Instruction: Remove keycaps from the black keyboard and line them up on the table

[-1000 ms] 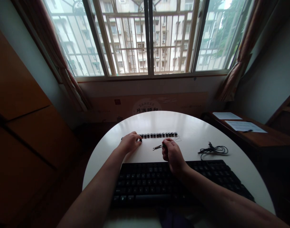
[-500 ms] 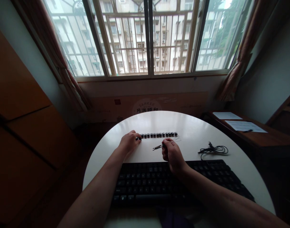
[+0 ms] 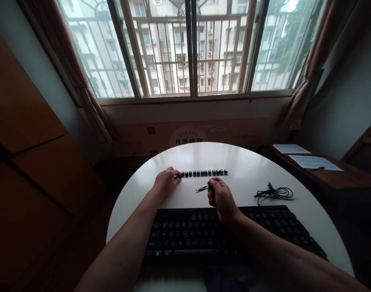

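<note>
On the white table, my left hand has its fingers closed on a small black keycap at the left end of a row. Several more black keycaps stand side by side in that row, stretching to the right. My right hand is closed around a keycap puller. Its dark prongs point left and thin wire loops show beyond the fingers; the grip hides the middle. Below both hands lies a black keyboard, with the right forearm crossing over part of it.
A bundled black cable lies on the round white table at the right. Beyond it, a brown desk holds paper sheets and a pen. A barred window with curtains stands ahead.
Both hands keep their places, with the keycap and the puller still in them. The whole view has shifted very slightly.
</note>
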`<state>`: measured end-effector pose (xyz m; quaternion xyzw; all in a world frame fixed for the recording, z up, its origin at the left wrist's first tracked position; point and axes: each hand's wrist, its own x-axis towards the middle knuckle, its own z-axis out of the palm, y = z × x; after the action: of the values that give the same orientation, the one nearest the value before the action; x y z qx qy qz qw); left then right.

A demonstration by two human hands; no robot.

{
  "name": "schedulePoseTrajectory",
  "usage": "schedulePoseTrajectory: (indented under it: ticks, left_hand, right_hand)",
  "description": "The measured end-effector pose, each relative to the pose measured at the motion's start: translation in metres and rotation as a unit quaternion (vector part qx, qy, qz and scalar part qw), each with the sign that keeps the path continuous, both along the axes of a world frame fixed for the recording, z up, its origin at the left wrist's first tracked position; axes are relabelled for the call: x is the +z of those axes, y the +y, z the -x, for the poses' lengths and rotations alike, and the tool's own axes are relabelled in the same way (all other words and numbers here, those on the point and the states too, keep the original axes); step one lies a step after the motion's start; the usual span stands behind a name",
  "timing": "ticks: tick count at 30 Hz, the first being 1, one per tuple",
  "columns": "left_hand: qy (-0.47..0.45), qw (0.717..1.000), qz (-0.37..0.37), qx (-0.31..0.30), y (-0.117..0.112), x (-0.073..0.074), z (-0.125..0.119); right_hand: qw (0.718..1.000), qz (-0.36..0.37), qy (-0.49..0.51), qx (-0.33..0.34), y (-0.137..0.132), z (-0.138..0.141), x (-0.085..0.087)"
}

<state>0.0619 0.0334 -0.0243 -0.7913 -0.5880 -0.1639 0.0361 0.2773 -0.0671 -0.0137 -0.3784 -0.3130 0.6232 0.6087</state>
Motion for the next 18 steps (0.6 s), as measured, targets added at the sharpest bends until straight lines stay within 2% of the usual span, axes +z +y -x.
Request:
schedulePoseTrajectory:
  ticks: [4,7,13,15,18]
  left_hand:
    - [-0.002,1.000,-0.001,-0.009,0.001,0.002,0.003]
    - [-0.004,1.000,-0.016,-0.003,0.000,0.011,0.010]
    - [-0.045,0.988,-0.109,0.097,-0.007,0.034,0.024]
    - [-0.044,0.987,-0.105,0.114,-0.008,0.035,0.023]
    - [-0.033,0.991,-0.073,0.103,-0.007,0.031,0.021]
  right_hand:
    - [1.000,0.000,-0.003,-0.002,0.000,0.000,0.000]
    - [1.000,-0.002,-0.003,-0.004,0.000,0.000,0.000]
    - [1.000,-0.004,-0.003,0.000,0.000,0.000,-0.002]
    - [1.000,-0.004,-0.002,0.000,0.000,0.000,-0.002]
    - [1.000,-0.007,0.001,-0.001,0.000,0.000,-0.002]
